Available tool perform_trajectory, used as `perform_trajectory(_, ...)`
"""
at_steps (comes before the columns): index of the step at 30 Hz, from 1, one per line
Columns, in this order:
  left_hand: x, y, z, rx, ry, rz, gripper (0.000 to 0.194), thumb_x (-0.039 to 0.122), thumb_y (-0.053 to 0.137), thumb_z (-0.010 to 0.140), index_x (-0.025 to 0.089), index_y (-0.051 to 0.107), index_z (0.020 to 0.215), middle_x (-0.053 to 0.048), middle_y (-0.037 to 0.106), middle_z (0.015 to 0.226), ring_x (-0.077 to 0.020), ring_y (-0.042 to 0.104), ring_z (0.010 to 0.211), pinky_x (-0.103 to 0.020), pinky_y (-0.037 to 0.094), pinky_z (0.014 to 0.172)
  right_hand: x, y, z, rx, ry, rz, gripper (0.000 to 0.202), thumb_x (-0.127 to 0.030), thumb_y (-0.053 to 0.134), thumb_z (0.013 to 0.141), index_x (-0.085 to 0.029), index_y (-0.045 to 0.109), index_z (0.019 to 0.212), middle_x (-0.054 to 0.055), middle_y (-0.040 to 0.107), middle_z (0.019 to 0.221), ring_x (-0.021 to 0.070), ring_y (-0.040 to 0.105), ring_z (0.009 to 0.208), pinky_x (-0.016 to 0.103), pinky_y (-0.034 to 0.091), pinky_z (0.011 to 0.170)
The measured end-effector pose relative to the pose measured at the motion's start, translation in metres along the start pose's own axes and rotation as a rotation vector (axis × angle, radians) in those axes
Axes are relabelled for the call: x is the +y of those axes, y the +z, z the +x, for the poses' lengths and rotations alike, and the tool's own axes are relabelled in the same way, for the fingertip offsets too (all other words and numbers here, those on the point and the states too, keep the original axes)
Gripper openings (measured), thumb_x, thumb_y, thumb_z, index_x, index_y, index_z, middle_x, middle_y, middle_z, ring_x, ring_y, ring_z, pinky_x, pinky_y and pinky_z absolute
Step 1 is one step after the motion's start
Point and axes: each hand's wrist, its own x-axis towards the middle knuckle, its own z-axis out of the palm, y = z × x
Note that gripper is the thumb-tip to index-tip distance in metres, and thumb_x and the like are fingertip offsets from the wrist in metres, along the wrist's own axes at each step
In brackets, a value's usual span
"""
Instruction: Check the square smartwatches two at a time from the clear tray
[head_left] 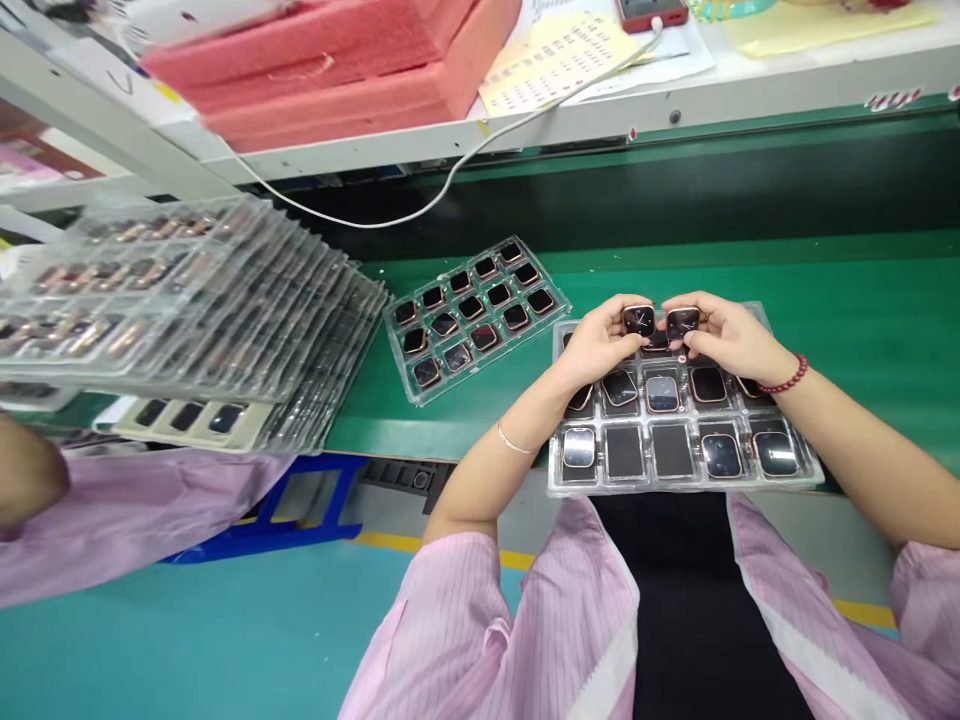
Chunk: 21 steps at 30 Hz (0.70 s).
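My left hand [609, 338] pinches a square smartwatch [639, 320] with a gold rim, its lit screen showing clock hands. Close beside it, my right hand [712, 325] grips a second smartwatch [682, 322] of the same look, also lit. Both are held above the far row of a clear plastic tray [686, 487], which lies at the bench's front edge. Several dark-screened watches sit in its pockets, such as one at the near right [775, 454]. Two pockets in the near row hold no watch. My hands hide part of the far row.
Left of my tray lies another clear tray [420, 397] filled with watches. A tall, leaning stack of trays [300, 330] stands farther left, near another person's pink sleeve [150, 510]. Above the bench, a shelf carries red foam [322, 75], papers and a white cable [442, 190].
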Motion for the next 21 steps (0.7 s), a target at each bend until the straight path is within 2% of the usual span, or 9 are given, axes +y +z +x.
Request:
perform_trajectory(2,-0.0001,-0.0008,0.0002,0.019,0.002,0.008,0.036,0.023,0.071,0.08,0.017,0.061,0.115,-0.008,0.071,0.109,-0.0174,0.07,0.093,-0.03,0.056,0.081,0.0,-0.0012,-0.0009,0.003,-0.005,0.007,0.038,-0.025,0.075,0.079,-0.023,0.068,0.117,0.006,0.075,0.112,0.0197,0.074,0.082,0.029,0.062,0.061)
perform_trajectory(5,0.0001,-0.0021,0.0003,0.043,-0.044,0.023,0.027,0.039,0.061,0.092,0.016,0.063,0.106,-0.007,0.071,0.092,-0.0138,0.067,0.069,-0.024,0.048,0.058,0.0008,-0.0026,-0.0017,0.016,0.009,0.027,0.028,-0.038,0.069,0.09,-0.022,0.07,0.113,0.007,0.076,0.1,0.0168,0.072,0.071,0.03,0.063,0.062)
perform_trajectory(7,-0.0005,-0.0021,0.0002,0.038,-0.059,0.023,0.026,0.04,0.058,0.094,0.017,0.063,0.105,-0.006,0.07,0.089,-0.0128,0.066,0.064,-0.023,0.043,0.052,0.0019,-0.0026,-0.0017,0.033,0.011,0.024,0.027,-0.04,0.068,0.09,-0.022,0.07,0.11,0.006,0.076,0.096,0.0148,0.07,0.065,0.03,0.062,0.061)
perform_trajectory(9,-0.002,-0.0014,0.0002,0.02,-0.04,0.011,0.025,0.03,0.062,0.09,0.018,0.062,0.111,-0.006,0.07,0.097,-0.0139,0.068,0.073,-0.023,0.047,0.058,0.0037,-0.0017,-0.0011,0.043,-0.007,0.007,0.03,-0.031,0.073,0.084,-0.023,0.068,0.113,0.005,0.076,0.098,0.015,0.069,0.066,0.03,0.062,0.062)
perform_trajectory(11,-0.0037,-0.0006,0.0005,0.008,-0.002,0.001,0.036,0.017,0.065,0.081,0.019,0.06,0.116,-0.007,0.069,0.109,-0.0157,0.07,0.088,-0.026,0.054,0.073,0.0056,-0.0006,-0.0004,0.038,-0.026,-0.011,0.04,-0.02,0.074,0.077,-0.024,0.066,0.117,0.005,0.075,0.102,0.0165,0.071,0.071,0.032,0.063,0.066)
perform_trajectory(14,-0.005,0.0,0.0005,0.013,0.034,0.013,0.045,0.01,0.066,0.073,0.019,0.06,0.117,-0.007,0.067,0.117,-0.0177,0.067,0.101,-0.031,0.055,0.09,0.0078,0.0001,0.0005,0.019,-0.034,-0.021,0.046,-0.013,0.068,0.073,-0.025,0.065,0.118,0.004,0.074,0.103,0.0184,0.072,0.076,0.034,0.063,0.07)
perform_trajectory(18,-0.004,-0.0004,0.0001,0.016,0.023,0.036,0.044,0.015,0.071,0.073,0.018,0.06,0.115,-0.007,0.068,0.112,-0.0187,0.067,0.101,-0.032,0.055,0.089,0.0073,-0.0011,0.0011,0.008,-0.021,0.002,0.044,-0.015,0.064,0.076,-0.024,0.066,0.119,0.004,0.074,0.101,0.0195,0.073,0.08,0.031,0.062,0.065)
perform_trajectory(21,-0.0035,-0.0002,0.0,0.023,0.01,0.014,0.037,0.023,0.075,0.076,0.017,0.061,0.109,-0.006,0.069,0.105,-0.0168,0.068,0.092,-0.03,0.055,0.082,0.0044,-0.0018,0.0008,0.013,0.015,0.027,0.035,-0.019,0.062,0.081,-0.023,0.069,0.115,0.004,0.075,0.097,0.0183,0.073,0.077,0.03,0.063,0.064)
